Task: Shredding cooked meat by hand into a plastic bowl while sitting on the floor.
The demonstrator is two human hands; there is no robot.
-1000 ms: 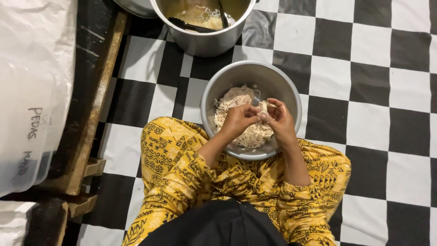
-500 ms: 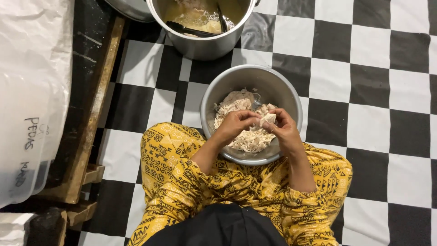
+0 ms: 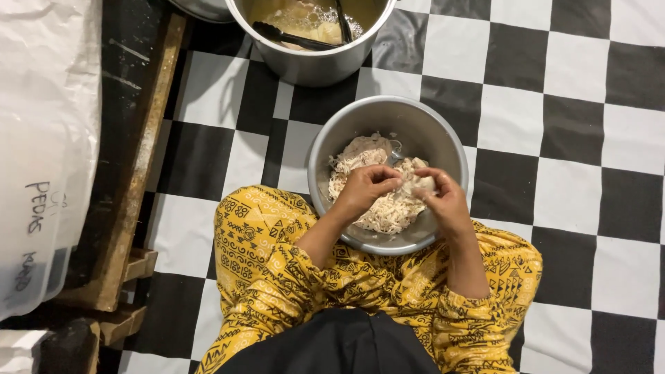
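Over the metal bowl [image 3: 388,118], both hands, left hand [image 3: 367,188] and right hand [image 3: 443,197], are still pinching a pale meat piece [image 3: 422,181], pulling it slightly further apart into shreds.

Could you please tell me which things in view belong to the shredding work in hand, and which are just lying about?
In hand:
left hand and right hand, pinching a pale meat piece
metal bowl of shredded meat

Lying about:
big pot with tongs
white plastic sack
wooden pallet
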